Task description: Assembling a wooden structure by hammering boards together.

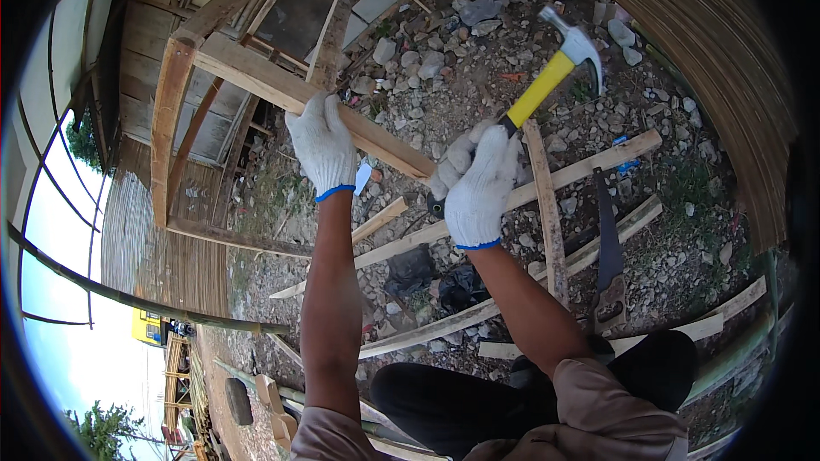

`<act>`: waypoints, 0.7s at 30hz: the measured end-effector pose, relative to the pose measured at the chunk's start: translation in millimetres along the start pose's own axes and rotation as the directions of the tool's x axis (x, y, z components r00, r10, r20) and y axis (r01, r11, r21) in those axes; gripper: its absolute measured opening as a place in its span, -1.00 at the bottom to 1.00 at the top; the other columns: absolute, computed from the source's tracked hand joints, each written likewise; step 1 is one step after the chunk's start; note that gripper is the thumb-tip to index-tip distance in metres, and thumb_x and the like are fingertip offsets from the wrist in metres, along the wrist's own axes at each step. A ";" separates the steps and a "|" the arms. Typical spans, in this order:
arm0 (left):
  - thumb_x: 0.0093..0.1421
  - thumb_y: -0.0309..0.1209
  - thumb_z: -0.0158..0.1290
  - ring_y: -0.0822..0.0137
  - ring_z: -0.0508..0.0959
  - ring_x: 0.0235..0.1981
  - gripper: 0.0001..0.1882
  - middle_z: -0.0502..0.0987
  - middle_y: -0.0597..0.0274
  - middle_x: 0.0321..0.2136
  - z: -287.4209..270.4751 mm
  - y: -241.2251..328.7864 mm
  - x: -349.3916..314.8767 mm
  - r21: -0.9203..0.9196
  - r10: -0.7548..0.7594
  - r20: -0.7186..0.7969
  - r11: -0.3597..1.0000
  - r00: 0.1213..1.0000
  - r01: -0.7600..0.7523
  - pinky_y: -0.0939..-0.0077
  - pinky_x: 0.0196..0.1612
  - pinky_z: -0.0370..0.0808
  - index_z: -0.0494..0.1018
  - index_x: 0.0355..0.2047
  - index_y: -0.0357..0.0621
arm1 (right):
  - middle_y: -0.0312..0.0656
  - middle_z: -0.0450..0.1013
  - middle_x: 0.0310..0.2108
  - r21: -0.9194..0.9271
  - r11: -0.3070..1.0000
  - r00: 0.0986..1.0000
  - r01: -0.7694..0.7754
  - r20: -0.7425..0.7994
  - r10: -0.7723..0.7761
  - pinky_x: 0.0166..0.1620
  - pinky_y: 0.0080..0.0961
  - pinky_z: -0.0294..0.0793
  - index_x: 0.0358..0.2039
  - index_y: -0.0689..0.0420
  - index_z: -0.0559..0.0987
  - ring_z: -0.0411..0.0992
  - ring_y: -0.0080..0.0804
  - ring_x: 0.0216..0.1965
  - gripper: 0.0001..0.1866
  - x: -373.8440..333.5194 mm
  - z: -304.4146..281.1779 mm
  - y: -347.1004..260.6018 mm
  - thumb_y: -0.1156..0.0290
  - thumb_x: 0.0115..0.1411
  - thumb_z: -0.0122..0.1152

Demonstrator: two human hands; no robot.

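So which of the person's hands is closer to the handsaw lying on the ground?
The right hand: gripping the hammer, it is left of the handsaw and not touching it. The left hand is farther left, on the wooden beam.

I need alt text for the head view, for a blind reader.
A gloved right hand holds a yellow-handled claw hammer; the gloved left hand is on a wooden beam. Wood strips and a handsaw lie nearby.

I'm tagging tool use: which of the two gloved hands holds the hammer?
The right hand, wrapped around the grip of the yellow-handled hammer; the left hand is on a wooden beam instead.
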State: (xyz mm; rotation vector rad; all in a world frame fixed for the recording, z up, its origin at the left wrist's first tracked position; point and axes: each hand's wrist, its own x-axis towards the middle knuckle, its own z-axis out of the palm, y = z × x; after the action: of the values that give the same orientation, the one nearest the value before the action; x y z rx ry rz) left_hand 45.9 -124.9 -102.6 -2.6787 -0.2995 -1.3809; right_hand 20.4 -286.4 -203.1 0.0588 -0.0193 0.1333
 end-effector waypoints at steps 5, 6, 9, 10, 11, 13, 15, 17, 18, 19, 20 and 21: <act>0.38 -0.29 0.07 -0.26 0.56 -0.08 -0.70 0.47 -0.33 -0.09 -8.0 -12.3 -2.0 -0.026 -0.047 0.035 0.999 0.998 0.048 0.03 0.02 0.50 0.60 -0.06 -0.25 | -0.26 0.40 -0.48 -0.912 0.411 0.908 0.013 0.183 0.377 -0.36 -0.40 0.41 -0.18 0.20 0.42 0.36 -0.46 -0.52 -0.60 11.4 -25.4 0.6 0.05 0.51 -0.03; 0.37 -0.30 0.08 -0.25 0.56 -0.09 -0.71 0.47 -0.32 -0.10 -8.2 -11.8 -1.9 -0.047 -0.044 0.042 0.998 0.998 0.046 0.03 0.02 0.50 0.59 -0.06 -0.26 | -0.26 0.40 -0.48 -0.767 0.609 0.892 -0.204 0.110 0.438 -0.36 -0.39 0.40 -0.18 0.19 0.42 0.36 -0.47 -0.52 -0.61 10.6 -30.2 1.1 0.06 0.51 -0.03; 0.38 -0.30 0.07 -0.16 0.55 -0.05 -0.69 0.46 -0.24 -0.07 -5.2 -2.2 0.9 -0.085 -0.038 0.094 0.995 0.995 0.046 0.11 0.05 0.48 0.57 0.01 -0.22 | -0.31 0.34 -0.50 -0.645 0.716 0.911 -0.268 0.072 0.406 -0.43 -0.46 0.36 -0.17 0.17 0.42 0.32 -0.57 -0.53 -0.62 7.9 -33.2 1.9 0.06 0.52 -0.03; 0.39 -0.29 0.05 -0.10 0.55 -0.01 -0.66 0.46 -0.21 -0.05 -4.9 1.1 0.2 -0.128 -0.006 0.132 0.992 0.991 0.023 0.16 0.08 0.48 0.55 0.07 -0.21 | -0.37 0.30 -0.53 -0.735 0.665 0.950 -0.131 0.100 0.297 -0.50 -0.53 0.31 -0.17 0.15 0.40 0.28 -0.64 -0.56 -0.63 6.4 -31.4 2.5 0.05 0.52 -0.03; 0.39 -0.29 0.04 -0.04 0.52 0.07 -0.61 0.45 -0.17 -0.03 -4.8 -0.6 -0.2 -0.213 0.016 0.132 0.977 0.991 0.012 0.20 0.15 0.43 0.50 0.15 -0.18 | -0.37 0.30 -0.53 -0.734 0.667 0.949 -0.131 0.101 0.297 -0.50 -0.53 0.31 -0.17 0.15 0.40 0.28 -0.64 -0.56 -0.63 3.3 -25.8 3.0 0.05 0.52 -0.03; 0.38 -0.27 0.06 -0.03 0.49 0.06 -0.62 0.37 -0.15 0.02 -9.1 -8.4 2.2 -0.262 0.011 0.208 0.964 0.978 0.045 0.20 0.17 0.42 0.52 0.13 -0.16 | -0.48 0.16 -0.61 -0.461 0.796 0.875 -0.393 0.078 0.478 -0.67 -0.66 0.12 -0.22 -0.03 0.35 0.08 -0.71 -0.70 -0.71 -3.0 -15.3 1.4 0.03 0.50 0.05; 0.37 -0.26 0.08 -0.01 0.46 0.05 -0.63 0.29 -0.14 0.07 -7.9 -7.8 4.0 -0.315 0.010 0.286 0.945 0.958 0.085 0.21 0.20 0.40 0.54 0.10 -0.14 | -0.48 0.16 -0.61 -0.538 0.756 0.875 -0.372 0.070 0.480 -0.67 -0.66 0.11 -0.21 -0.03 0.35 0.08 -0.72 -0.70 -0.70 -5.1 -20.6 2.5 0.02 0.49 0.04; 0.43 -0.09 0.04 0.10 0.44 0.10 -0.53 0.38 -0.08 0.03 -0.6 -10.4 6.5 -0.447 -0.099 0.319 0.861 0.943 0.242 0.28 0.23 0.33 0.50 0.15 -0.17 | -0.47 0.15 -0.61 -0.609 0.710 0.871 -0.354 0.063 0.488 -0.67 -0.66 0.10 -0.21 -0.03 0.35 0.08 -0.73 -0.70 -0.68 -4.8 -22.2 2.1 0.00 0.49 0.04; 0.43 -0.09 0.04 0.10 0.44 0.10 -0.53 0.38 -0.08 0.03 1.8 -12.4 5.4 -0.444 -0.103 0.318 0.863 0.943 0.243 0.28 0.23 0.33 0.50 0.15 -0.17 | -0.47 0.19 -0.58 -0.634 0.689 0.864 -0.352 0.064 0.500 -0.62 -0.66 0.15 -0.19 0.04 0.37 0.13 -0.73 -0.64 -0.64 -4.4 -21.2 0.6 -0.01 0.50 0.00; 0.43 -0.06 0.04 0.13 0.42 0.07 -0.52 0.34 -0.05 0.03 4.9 -13.6 3.0 -0.435 -0.172 0.266 0.857 0.948 0.277 0.30 0.21 0.33 0.51 0.13 -0.17 | -0.47 0.22 -0.54 -0.658 0.667 0.856 -0.350 0.064 0.513 -0.57 -0.66 0.19 -0.16 0.11 0.39 0.18 -0.74 -0.58 -0.59 -4.0 -19.9 0.2 -0.03 0.52 -0.04; 0.43 -0.02 0.05 0.15 0.41 0.05 -0.51 0.30 -0.03 0.03 8.9 -11.5 1.8 -0.434 -0.236 0.213 0.847 0.948 0.308 0.32 0.20 0.32 0.52 0.10 -0.18 | -0.47 0.22 -0.54 -0.659 0.667 0.857 -0.347 0.066 0.512 -0.57 -0.66 0.19 -0.16 0.11 0.39 0.18 -0.74 -0.58 -0.59 -2.6 -17.9 -0.7 -0.03 0.52 -0.04; 0.43 -0.02 0.05 0.15 0.41 0.05 -0.51 0.30 -0.03 0.03 12.6 -9.7 1.7 -0.435 -0.236 0.210 0.847 0.949 0.306 0.32 0.20 0.32 0.52 0.10 -0.18 | -0.46 0.23 -0.54 -0.726 0.627 0.881 -0.281 0.064 0.469 -0.55 -0.62 0.23 -0.16 0.12 0.39 0.19 -0.72 -0.57 -0.59 -1.3 -15.5 -0.8 -0.02 0.52 -0.05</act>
State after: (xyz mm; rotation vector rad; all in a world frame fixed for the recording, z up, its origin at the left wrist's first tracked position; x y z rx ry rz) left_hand 54.7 -112.9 -108.4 -3.2528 -0.4263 -1.4863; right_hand 19.5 -286.4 -218.6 -0.7143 -0.3412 0.5440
